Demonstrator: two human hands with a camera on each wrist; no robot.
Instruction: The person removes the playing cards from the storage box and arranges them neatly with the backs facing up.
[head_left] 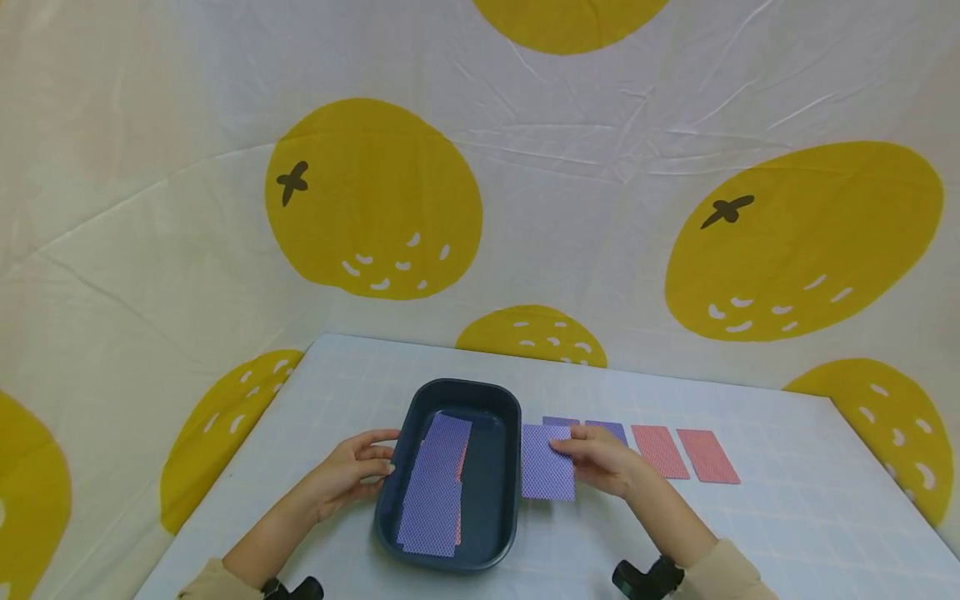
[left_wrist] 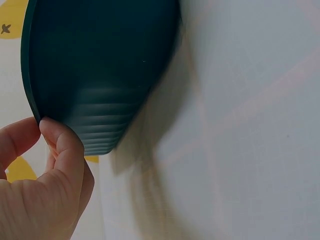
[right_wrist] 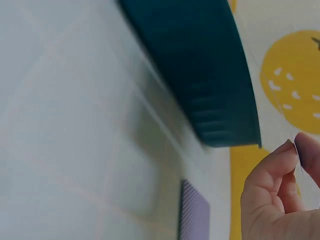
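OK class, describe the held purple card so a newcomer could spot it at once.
On the pale table, find the dark tray. Just right of it, the right hand pinches the purple card. Unlike the other cards, this one is held up.

Diffuse, fairly bright light fills the head view, cooler over the table (head_left: 570,554) and warmer along the left of the backdrop (head_left: 112,133); thin streaks of sheen catch the creases at upper right, and a faint shadow lies beneath the held card (head_left: 547,477); printed fruit (head_left: 813,242) toward the right looks stretched (lens or print, I cannot tell which); both wrist views are dimmer, the tray (head_left: 487,500) sinking into dark teal; broad, soft-edged shadows spread beside it; the tabletop there is blurred, while the left hand (left_wrist: 45,187) and right hand (right_wrist: 280,192) come out reasonably crisp.
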